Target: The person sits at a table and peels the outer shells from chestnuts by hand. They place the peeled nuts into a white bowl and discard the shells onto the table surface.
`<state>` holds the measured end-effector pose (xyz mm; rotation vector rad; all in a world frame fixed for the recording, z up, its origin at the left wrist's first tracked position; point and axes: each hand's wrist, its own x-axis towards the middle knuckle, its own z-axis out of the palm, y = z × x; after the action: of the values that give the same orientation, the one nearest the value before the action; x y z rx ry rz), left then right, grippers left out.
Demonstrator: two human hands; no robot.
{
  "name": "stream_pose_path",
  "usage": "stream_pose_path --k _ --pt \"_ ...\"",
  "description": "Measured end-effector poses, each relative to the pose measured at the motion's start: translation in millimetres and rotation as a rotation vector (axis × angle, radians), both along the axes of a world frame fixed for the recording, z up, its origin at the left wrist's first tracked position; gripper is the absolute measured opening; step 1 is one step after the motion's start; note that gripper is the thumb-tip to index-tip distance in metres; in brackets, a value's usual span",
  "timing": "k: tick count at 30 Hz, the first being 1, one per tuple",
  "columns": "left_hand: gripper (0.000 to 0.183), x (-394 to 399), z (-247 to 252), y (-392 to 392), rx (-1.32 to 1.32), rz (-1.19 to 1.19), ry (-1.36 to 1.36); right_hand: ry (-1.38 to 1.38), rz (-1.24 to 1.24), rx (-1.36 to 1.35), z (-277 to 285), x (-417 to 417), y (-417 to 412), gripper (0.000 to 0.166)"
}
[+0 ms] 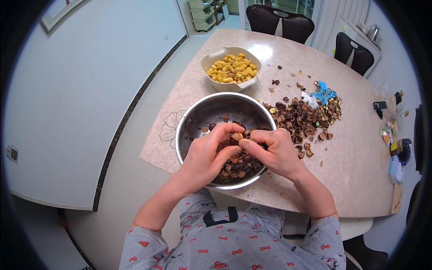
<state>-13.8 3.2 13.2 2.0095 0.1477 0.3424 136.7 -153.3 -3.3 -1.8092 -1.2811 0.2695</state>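
My left hand [210, 148] and my right hand [275, 148] meet above a stainless steel bowl [182, 135]. Between my left fingertips is a chestnut [236, 137], its pale brown kernel partly bare. The thumb and forefinger of my right hand pinch together at the chestnut's right side, apparently on its shell. Dark whole chestnuts and broken brown shells [233, 172] lie in the bowl below. Beyond it, a cream plastic basin [233, 87] holds many peeled yellow chestnuts [233, 67].
Right of the bowl spreads a heap of chestnut shells [297, 116], with a crumpled blue glove or cloth [325, 93] and white tissue [309, 100] on it. Small packages and a tissue pack [395, 170] line the table's right edge. Dark chairs [280, 23] stand at the far side.
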Motion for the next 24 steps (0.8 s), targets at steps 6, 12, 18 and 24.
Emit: stream_pose_path --k 6,12,18,24 --pt "0.034 2.0 -1.6 3.9 0.004 0.010 -0.005 -0.155 -0.010 0.056 0.3 -2.9 -0.7 0.032" --pt "0.022 6.5 -8.7 14.3 -0.303 -0.047 0.001 0.103 0.049 0.078 12.5 -4.9 -7.5 0.029" --pt "0.029 9.8 -24.5 23.2 -0.568 -0.151 -0.079 0.209 0.096 0.093 26.0 -0.5 -15.6 0.029" --pt "0.036 8.8 -28.1 20.5 -0.459 -0.098 -0.123 -0.199 -0.111 0.007 23.1 4.6 -12.0 0.030"
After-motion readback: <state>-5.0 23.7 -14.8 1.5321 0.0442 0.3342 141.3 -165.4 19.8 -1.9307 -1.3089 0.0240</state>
